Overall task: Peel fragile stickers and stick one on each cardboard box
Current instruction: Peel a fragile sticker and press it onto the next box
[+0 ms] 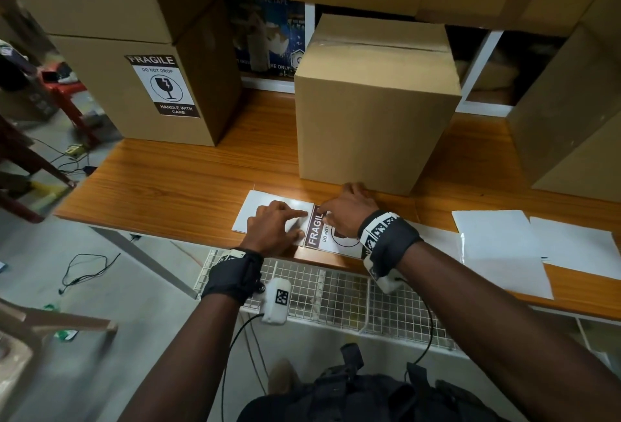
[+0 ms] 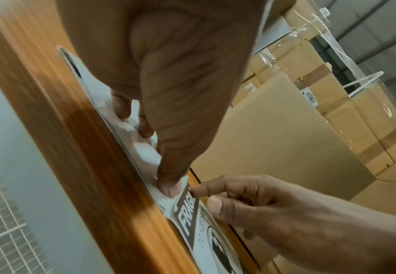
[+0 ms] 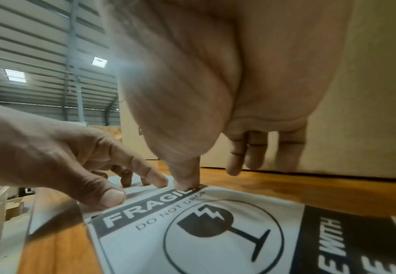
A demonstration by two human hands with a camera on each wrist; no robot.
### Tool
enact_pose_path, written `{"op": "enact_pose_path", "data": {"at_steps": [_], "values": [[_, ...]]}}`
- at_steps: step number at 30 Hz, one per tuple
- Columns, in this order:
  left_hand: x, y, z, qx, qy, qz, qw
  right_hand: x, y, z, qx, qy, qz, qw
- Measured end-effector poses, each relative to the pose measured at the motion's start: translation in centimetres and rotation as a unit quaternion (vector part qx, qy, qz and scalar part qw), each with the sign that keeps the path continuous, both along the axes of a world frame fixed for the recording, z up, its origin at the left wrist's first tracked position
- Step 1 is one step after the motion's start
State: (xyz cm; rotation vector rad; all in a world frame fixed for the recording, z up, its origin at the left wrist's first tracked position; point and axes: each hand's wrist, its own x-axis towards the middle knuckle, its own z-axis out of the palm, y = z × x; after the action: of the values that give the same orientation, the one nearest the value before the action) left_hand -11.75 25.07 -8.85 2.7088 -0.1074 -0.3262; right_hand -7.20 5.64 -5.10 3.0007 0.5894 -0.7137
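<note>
A fragile sticker lies near the front edge of the wooden table, beside a white backing sheet. My left hand presses that sheet flat, its thumb down at the sheet's edge next to the sticker. My right hand pinches the sticker's top corner between thumb and index, and the corner looks slightly raised in the left wrist view. Just behind my hands stands a plain cardboard box. Two stacked boxes at the left carry stickers.
Several loose white sheets lie on the table to the right. More cardboard boxes rise at the right and along the back. A white wire basket hangs under the table's front edge. Cables lie on the floor at the left.
</note>
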Motion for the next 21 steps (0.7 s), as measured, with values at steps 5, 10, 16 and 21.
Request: {"op": "enact_pose_path", "data": {"at_steps": [5, 10, 16, 21], "values": [[0.2, 0.5, -0.1, -0.038, 0.023, 0.011, 0.999, 1.7, 0.6, -1.2, 0.155, -0.014, 0.009, 0.988], [0.4, 0.7, -0.5, -0.060, 0.037, 0.027, 0.997, 2.4, -0.2, -2.3, 0.225, 0.001, -0.007, 0.974], [0.5, 0.6, -1.0, -0.095, 0.041, 0.048, 0.993, 2.6, -0.1, -2.1, 0.235, 0.042, -0.003, 0.971], [0.5, 0.3, -0.9, -0.087, 0.031, 0.064, 0.994, 2.6, -0.2, -1.8, 0.238, 0.040, -0.010, 0.970]]}}
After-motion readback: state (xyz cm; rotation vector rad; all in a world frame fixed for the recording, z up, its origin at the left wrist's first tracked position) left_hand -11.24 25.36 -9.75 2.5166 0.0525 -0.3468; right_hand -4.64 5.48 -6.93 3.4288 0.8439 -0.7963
